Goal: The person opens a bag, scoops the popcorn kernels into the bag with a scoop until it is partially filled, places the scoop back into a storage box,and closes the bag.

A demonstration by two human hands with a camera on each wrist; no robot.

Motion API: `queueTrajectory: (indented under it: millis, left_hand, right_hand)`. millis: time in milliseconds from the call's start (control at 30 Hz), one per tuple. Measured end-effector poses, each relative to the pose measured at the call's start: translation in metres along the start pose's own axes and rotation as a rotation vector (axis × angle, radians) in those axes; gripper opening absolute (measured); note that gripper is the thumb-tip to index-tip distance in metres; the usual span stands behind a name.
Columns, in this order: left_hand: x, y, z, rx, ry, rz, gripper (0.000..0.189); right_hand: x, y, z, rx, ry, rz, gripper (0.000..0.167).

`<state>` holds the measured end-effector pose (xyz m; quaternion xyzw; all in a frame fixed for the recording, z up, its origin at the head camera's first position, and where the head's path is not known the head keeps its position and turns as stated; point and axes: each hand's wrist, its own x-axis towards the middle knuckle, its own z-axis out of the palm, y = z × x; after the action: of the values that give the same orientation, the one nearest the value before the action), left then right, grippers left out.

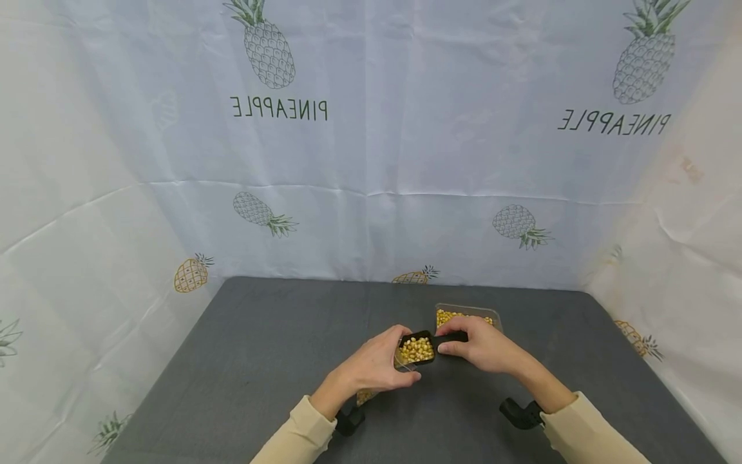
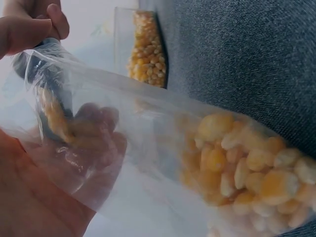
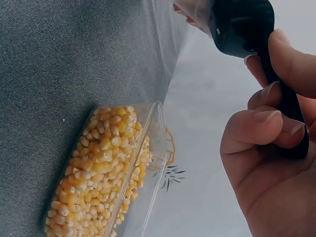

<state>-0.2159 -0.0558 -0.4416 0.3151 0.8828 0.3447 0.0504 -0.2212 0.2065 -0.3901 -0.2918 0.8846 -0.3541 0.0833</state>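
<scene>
My right hand (image 1: 484,345) grips a black scoop (image 3: 242,29) by its handle. Yellow corn kernels (image 1: 416,350) fill the scoop, whose head sits at the mouth of a clear plastic bag (image 2: 163,182). My left hand (image 1: 373,362) curls round the bag's upper part, thumb and fingers on opposite sides of the opening. More kernels (image 2: 247,170) lie in the bag's lower end, seen through the film in the left wrist view. Behind the right hand stands a clear plastic box (image 3: 157,128), holding many loose kernels (image 3: 96,170).
A dark grey cloth covers the table (image 1: 278,361). White curtains (image 1: 371,142) with pineapple prints hang behind it and along both sides. Black straps with devices (image 1: 522,412) sit at both wrists.
</scene>
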Motion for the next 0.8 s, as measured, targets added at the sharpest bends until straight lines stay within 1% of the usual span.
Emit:
queueTrajectory:
  millis: [167,333,533,800]
  left_hand:
    - [0.000,-0.001,0.001,-0.040,-0.016,0.000,0.069]
    - [0.000,-0.001,0.001,-0.045,-0.026,-0.003,0.070]
    - [-0.001,-0.002,0.000,-0.052,-0.025,-0.009,0.070]
    - [-0.002,-0.005,0.002,-0.072,-0.011,0.025,0.066]
  right_hand:
    - [0.000,-0.002,0.000,-0.038,0.002,-0.019,0.026]
    - [0.001,-0.006,-0.001,-0.060,-0.006,-0.029,0.025]
    - [0.002,-0.012,-0.003,-0.078,-0.010,-0.059,0.024]
    - [0.001,-0.020,-0.007,-0.124,-0.003,-0.078,0.022]
